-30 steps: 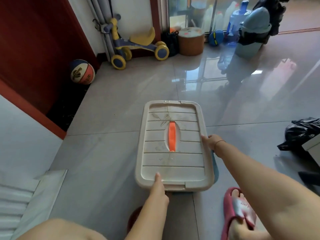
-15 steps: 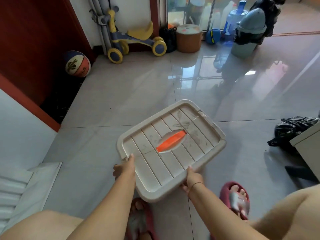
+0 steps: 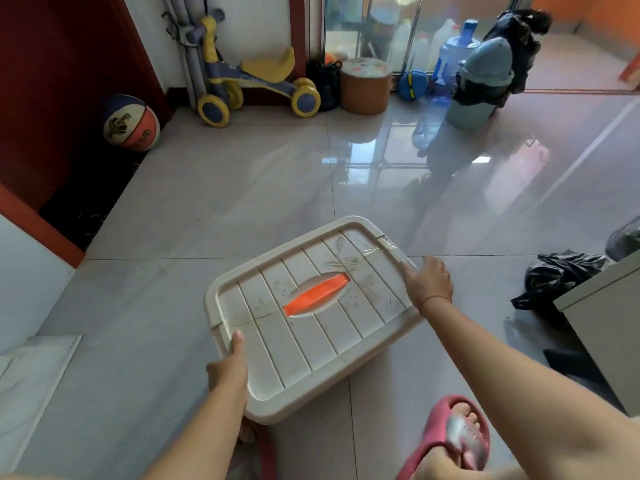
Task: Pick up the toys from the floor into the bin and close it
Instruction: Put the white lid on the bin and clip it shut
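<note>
The bin's cream ribbed lid, with an orange handle in its middle, lies turned diagonally just in front of my feet. The bin body under it is hidden. My left hand grips the lid's near-left corner, thumb on top. At the lid's right edge, my right hand has its fingers curled over the rim. No loose toys lie on the floor close to the lid.
Along the far wall stand a basketball, a yellow ride-on toy, an orange stool, a blue ball and a grey trash can. A black bag and a white cabinet are at the right.
The lid has turned from straight to diagonal. My left hand stays at the near-left corner, while my right hand has shifted from the near edge up to the right edge.
</note>
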{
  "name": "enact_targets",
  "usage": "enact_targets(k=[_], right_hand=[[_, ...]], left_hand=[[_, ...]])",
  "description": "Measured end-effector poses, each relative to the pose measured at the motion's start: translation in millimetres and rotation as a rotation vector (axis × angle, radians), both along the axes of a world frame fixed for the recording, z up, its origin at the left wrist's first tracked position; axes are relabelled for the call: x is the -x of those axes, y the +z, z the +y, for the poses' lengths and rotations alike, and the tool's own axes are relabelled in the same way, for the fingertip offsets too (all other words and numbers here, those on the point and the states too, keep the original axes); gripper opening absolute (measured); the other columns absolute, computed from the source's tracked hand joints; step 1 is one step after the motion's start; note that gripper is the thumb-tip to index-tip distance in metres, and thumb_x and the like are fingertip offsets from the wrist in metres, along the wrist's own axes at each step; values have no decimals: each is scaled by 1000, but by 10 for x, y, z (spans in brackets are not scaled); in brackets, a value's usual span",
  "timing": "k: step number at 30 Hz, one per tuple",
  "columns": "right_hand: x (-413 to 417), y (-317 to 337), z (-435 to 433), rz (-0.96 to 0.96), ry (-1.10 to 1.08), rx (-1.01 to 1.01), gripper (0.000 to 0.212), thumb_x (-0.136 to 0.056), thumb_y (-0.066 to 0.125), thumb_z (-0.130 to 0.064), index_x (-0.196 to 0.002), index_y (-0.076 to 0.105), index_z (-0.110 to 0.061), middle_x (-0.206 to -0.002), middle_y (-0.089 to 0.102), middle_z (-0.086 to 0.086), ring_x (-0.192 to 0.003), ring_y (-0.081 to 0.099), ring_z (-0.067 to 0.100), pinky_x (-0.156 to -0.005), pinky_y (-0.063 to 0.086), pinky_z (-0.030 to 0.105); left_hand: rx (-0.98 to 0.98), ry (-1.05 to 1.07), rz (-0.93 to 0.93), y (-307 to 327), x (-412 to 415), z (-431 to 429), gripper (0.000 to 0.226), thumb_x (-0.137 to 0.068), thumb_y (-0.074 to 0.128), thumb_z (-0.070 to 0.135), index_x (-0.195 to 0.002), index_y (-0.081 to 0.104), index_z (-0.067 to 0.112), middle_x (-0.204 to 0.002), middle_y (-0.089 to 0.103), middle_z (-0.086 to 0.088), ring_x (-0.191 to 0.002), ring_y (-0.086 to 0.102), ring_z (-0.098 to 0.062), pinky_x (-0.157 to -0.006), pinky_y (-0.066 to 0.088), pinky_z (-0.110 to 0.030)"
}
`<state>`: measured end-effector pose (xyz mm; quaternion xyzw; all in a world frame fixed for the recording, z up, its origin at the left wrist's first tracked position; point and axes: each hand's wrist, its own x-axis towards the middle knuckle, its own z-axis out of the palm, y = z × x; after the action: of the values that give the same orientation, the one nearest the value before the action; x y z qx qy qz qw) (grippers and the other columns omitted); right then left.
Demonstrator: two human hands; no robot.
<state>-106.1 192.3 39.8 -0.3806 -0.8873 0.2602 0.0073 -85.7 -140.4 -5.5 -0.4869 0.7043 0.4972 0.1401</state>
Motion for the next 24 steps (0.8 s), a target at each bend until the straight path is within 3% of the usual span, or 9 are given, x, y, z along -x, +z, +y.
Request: enact_targets(k=[4,9,11,16,19,24], right_hand=[[338,-75,157,-185,122,177,68,-84,38,-68,-125,51,-15,-125,58,12,-117,52,35,-97,41,44],[506,-212,338,-143,10,559,89,-72,48,-78,-129,53,-9,-130,57,12,-118,54,32,-104,40,45],[441,-299,367,-140,-32,666,92,-66,53,-80,-123,57,-8,-122,61,11,-111,58,30,-103,43,44],[86,-445,248,58,-95,582,56,-78,61,-59,-100,62,-8,-103,66,16,-86,62,27,-80,49,36],[-211,-515,138,82,-110,455,63,-71,56,-65,-95,63,-7,-105,60,20,-84,59,30,-73,44,33],[-575,-540,62,59,-133,455,56,-82,56,-55,-102,58,-3,-106,57,18,-89,56,30,-75,43,33]], left_hand=[[28,-131,40,-3,250,-54,85,-82,53,62,-131,40,-7,-136,46,-25,-122,46,-40,-98,39,-42],[-21,-289,76,-5,615,-193,84,-86,52,58,-138,33,-5,-143,41,-21,-130,40,-37,-106,32,-42],[-35,-306,73,-30,742,-253,89,-83,53,62,-140,31,-3,-145,39,-19,-132,38,-36,-108,31,-44],[-92,-335,64,1,844,-302,101,-75,58,68,-144,27,1,-149,35,-17,-136,34,-37,-111,28,-47],[-2,-325,87,41,767,-288,100,-73,63,65,-140,31,-1,-145,39,-19,-132,38,-40,-109,32,-49],[271,-384,118,88,519,-274,88,-66,58,77,-112,51,2,-110,57,-18,-95,56,-38,-84,49,-50]])
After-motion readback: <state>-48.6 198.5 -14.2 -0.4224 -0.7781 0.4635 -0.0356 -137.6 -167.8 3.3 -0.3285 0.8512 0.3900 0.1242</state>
